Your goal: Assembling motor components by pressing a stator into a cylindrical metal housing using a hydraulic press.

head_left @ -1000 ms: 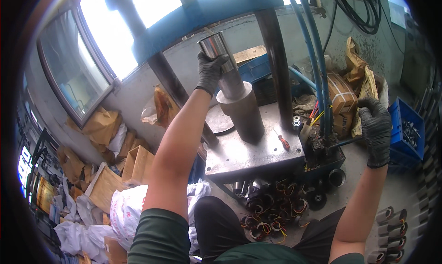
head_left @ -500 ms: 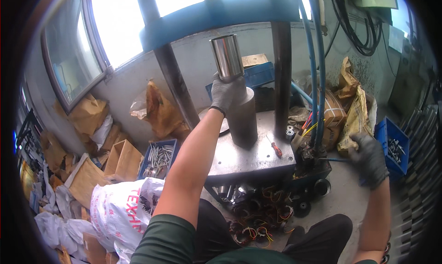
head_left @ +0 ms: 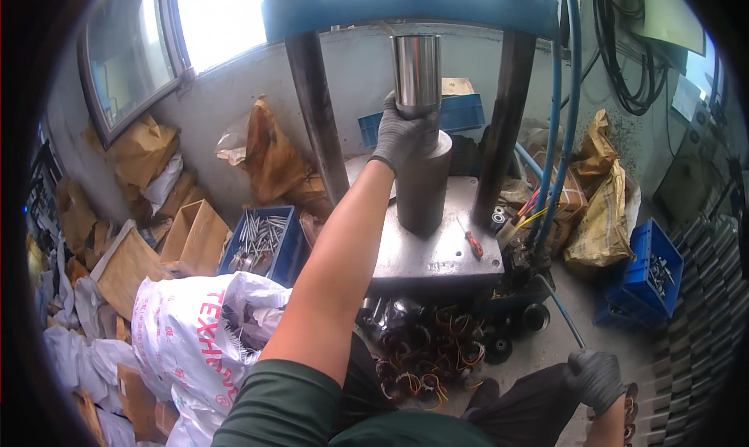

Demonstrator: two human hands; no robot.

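My left hand (head_left: 400,133), in a grey glove, is closed round the lower end of a shiny metal sleeve (head_left: 417,69). The sleeve stands upright above a thick dark steel cylinder (head_left: 424,186); my fingers hide where the two meet. That cylinder rests on the metal table of a press (head_left: 437,264). At the lower right my gloved right hand (head_left: 597,378) is wrapped round the end of a thin lever (head_left: 563,313), which slopes down from the press's side toward me. On the table, right of the dark cylinder, lies an orange-handled screwdriver (head_left: 474,246).
Two dark posts (head_left: 316,111) and a blue crossbeam (head_left: 406,2) frame the sleeve. Blue hoses (head_left: 555,135) run down on the right. Motor parts with coloured wires (head_left: 437,349) lie under the table. Blue bins (head_left: 651,271) and a white sack (head_left: 183,338) flank me.
My right hand has dropped toward me, and the lever now slopes down with it. The left hand stays at the sleeve's lower end. The whole view has shifted slightly.
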